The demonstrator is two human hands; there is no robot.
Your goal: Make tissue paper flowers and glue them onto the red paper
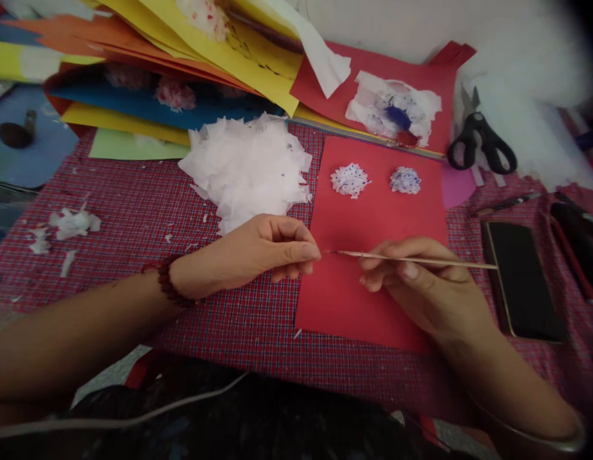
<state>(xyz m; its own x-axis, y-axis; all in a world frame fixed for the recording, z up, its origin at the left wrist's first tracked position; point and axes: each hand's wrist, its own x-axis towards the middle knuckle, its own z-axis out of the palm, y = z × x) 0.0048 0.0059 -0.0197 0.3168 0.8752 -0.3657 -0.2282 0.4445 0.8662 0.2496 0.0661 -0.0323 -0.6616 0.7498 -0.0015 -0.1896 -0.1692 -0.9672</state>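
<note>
My right hand (421,281) holds a thin wooden stick (445,261) above a sheet of red paper (354,300). The stick's pointed tip, darkened at the end, aims at my left hand (277,249). Thumb and fingers of that left hand are pinched together just short of the tip; anything between them is hidden. Two round tufts of white paper flecked with blue, a left tuft (350,180) and a right tuft (406,180), sit on the upper part of the red sheet. Behind my left hand lies a heap of white tissue pieces (248,166).
Black-handled scissors (483,140) and a dark phone (524,281) lie at the right. Tissue stained with blue and red paint (397,112) rests on more red paper. Stacked coloured sheets (147,45) fill the back left. Paper scraps (75,222) dot the checked cloth (119,198).
</note>
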